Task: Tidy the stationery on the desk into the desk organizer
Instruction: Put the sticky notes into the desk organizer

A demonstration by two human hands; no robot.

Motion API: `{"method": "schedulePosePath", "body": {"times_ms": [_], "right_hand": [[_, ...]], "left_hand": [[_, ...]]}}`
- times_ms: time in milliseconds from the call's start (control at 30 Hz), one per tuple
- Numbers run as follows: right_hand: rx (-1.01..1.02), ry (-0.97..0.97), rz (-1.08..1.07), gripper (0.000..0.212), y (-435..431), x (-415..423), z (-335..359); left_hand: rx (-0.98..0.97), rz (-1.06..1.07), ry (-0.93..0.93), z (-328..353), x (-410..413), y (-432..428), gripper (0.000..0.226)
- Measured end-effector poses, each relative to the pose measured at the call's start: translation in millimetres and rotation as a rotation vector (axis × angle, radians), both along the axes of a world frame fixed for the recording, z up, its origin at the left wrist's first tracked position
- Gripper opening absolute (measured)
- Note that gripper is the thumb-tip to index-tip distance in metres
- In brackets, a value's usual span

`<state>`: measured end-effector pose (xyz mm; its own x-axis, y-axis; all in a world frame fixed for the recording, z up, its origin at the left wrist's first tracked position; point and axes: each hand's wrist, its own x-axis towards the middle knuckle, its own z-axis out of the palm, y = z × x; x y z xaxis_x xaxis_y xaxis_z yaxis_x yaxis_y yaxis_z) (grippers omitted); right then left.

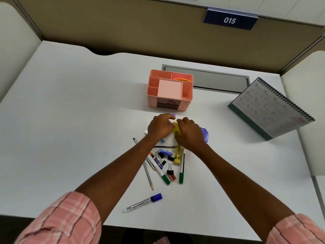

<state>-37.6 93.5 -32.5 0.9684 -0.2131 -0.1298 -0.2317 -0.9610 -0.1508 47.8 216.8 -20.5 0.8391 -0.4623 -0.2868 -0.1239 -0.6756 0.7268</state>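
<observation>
Two hands meet near the middle of the bench [70,120]. The left hand [161,128] and the right hand [189,134] each curl their fingers round a small yellow thing [175,129] between them, so both grips look closed on it. The step in hand appears to be picking up or sorting out this one item. The pink organizer [169,90] stands at 12 o'clock from the hands, near but apart, with something orange already in its back right compartment.

The next move likely calls for lifting the yellow thing clear and carrying it toward 12 o'clock into a free compartment. Most of the task remains: a heap of stationery [165,161] with markers, binder clips and a pencil lies at 6 o'clock from the hands, and a blue-capped marker [143,202] lies further out the same way.

The hands hide most of the yellow thing, so what it is cannot be told. A purple item [204,134] at 3 o'clock is half covered by the right hand. A small purple tip [173,114] shows by the left fingertips.
</observation>
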Motion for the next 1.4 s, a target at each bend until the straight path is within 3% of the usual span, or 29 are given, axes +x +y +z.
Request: {"method": "schedulePosePath", "body": {"times_ms": [200, 267, 367, 467, 600, 700, 967, 1100, 1267, 1400], "right_hand": [[0.102, -0.050, 0.061, 0.067, -14, -4, 8], [0.108, -0.067, 0.073, 0.068, -15, -4, 15], [0.101, -0.153, 0.069, 0.052, -13, -3, 26], [0.113, -0.264, 0.026, 0.029, -14, 0, 40], [0.187, -0.346, -0.028, 0.024, -25, 9, 61], [0.297, -0.398, -0.078, 0.033, -34, 16, 74], [0.402, -0.577, -0.052, 0.029, -51, 39, 99], [0.406, -0.663, -0.064, 0.025, -61, 56, 113], [0.329, -0.767, -0.102, 0.019, -74, 80, 128], [0.230, -0.775, -0.117, 0.020, -83, 100, 132]], "left_hand": [[-0.149, 0.118, 0.149, 5, 12, 3, 0.036], [-0.212, 0.187, 0.241, 8, 15, 0, 0.031], [-0.317, 0.266, 0.366, 16, 15, -3, 0.024], [-0.373, 0.244, 0.368, 22, 16, -4, 0.018], [-0.302, 0.117, 0.144, 30, 24, -1, 0.025], [-0.269, 0.086, 0.013, 37, 31, 2, 0.027], [-0.496, 0.094, -0.147, 74, 55, -9, 0.020], [-0.540, 0.094, -0.338, 86, 71, -18, 0.027], [-0.541, 0.103, -0.515, 102, 93, -31, 0.020], [-0.494, 0.151, -0.568, 108, 107, -42, 0.015]]}}
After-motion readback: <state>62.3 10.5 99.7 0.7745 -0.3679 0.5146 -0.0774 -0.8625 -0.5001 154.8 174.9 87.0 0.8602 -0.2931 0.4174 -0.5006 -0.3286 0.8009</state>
